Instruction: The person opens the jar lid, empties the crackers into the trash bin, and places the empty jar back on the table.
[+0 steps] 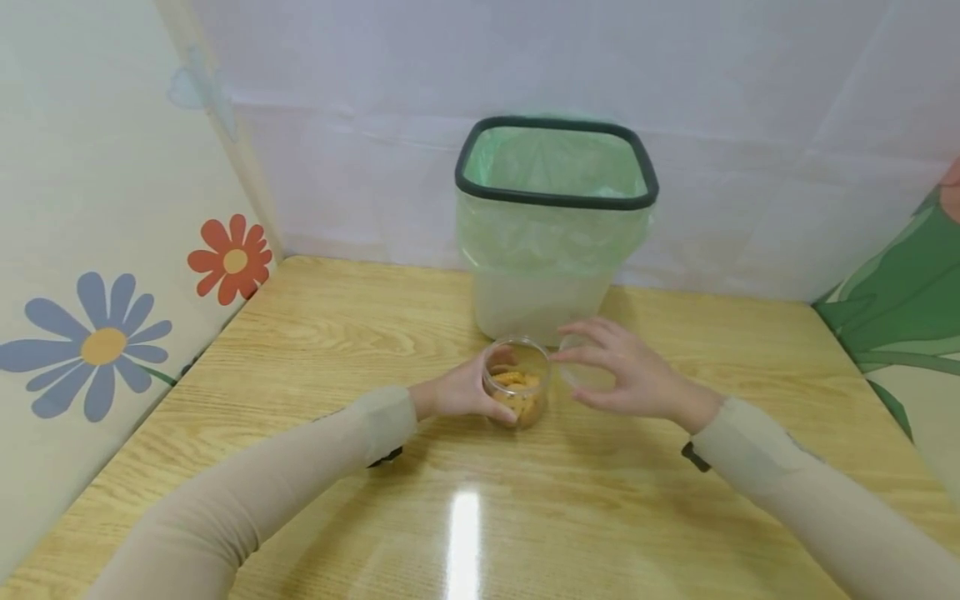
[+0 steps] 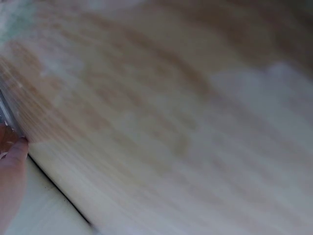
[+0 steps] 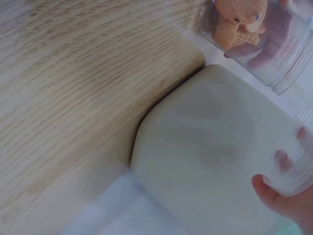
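Observation:
My left hand (image 1: 459, 390) grips a clear plastic jar (image 1: 517, 346) from its left side, thumb low on the front. Several orange, lumpy pieces (image 1: 525, 402) lie in the jar's lower part; their kind is hard to tell. The jar's mouth is uncovered. To its right, my right hand (image 1: 637, 371) holds a clear round lid (image 1: 592, 375) by the edge, thumb and fingers spread around it. In the right wrist view the lid (image 3: 291, 169) is apart from the jar (image 3: 274, 58). Only a thumb (image 2: 13, 164) and a sliver of jar appear in the left wrist view, which is blurred.
A whitish bin (image 1: 540, 300) with a dark rim and a green liner stands right behind the jar, by the back wall. The wood-grain table (image 1: 337, 333) extends around both arms. Flower-printed walls (image 1: 112, 208) border the left and right sides.

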The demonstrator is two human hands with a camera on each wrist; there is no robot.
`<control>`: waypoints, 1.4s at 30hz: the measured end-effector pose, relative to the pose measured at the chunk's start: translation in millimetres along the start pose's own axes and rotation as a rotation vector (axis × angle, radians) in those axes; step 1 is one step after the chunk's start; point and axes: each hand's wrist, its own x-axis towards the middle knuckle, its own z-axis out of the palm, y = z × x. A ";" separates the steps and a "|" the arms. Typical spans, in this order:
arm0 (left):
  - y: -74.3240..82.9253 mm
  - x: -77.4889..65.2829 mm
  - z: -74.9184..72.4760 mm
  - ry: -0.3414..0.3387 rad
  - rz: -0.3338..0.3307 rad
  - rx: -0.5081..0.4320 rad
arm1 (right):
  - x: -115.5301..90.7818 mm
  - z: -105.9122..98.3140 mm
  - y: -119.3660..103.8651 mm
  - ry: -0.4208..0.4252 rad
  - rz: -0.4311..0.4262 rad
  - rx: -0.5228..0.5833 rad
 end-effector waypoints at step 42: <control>-2.6 2.3 -0.6 0.008 -0.009 0.008 | -20.8 -1.0 6.7 0.021 -0.010 -0.047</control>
